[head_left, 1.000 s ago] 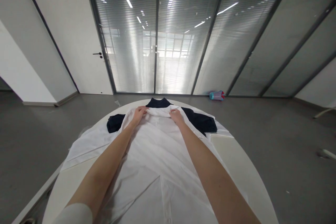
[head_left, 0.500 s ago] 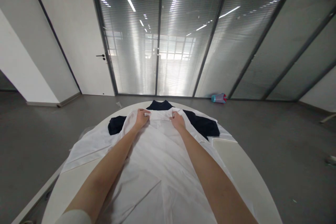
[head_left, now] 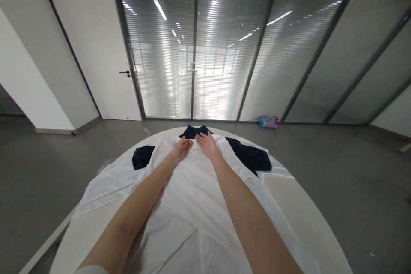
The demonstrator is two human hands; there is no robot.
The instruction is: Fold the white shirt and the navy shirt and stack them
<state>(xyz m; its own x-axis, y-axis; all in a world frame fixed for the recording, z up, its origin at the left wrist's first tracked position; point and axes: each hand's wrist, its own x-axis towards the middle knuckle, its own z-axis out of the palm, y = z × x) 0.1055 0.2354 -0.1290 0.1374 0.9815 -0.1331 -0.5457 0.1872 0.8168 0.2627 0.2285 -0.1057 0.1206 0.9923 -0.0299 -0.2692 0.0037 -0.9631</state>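
Observation:
A white shirt (head_left: 189, 188) lies spread over the table with its collar end at the far side. My left hand (head_left: 182, 149) rests on the cloth near the collar, fingers stretched out and pointing inward. Close beside it, my right hand (head_left: 206, 144) lies flat with its fingers extended toward the left one; a small gap separates the two. Under the white shirt is a dark navy garment (head_left: 248, 154), whose collar shows just beyond my hands and whose sleeves stick out on both sides. Creases run across the lower part of the white shirt.
A round white table (head_left: 298, 205) carries the clothes. Beyond it stand a glass partition with blinds (head_left: 218, 51) and a white door (head_left: 93, 43). On the grey floor by the glass lies a blue and red object (head_left: 269, 122). A metal bar (head_left: 48, 239) runs at lower left.
Both hands have let go of the shirt's collar edge and moved inward toward each other. Their fingers have straightened out. The view has tilted slightly.

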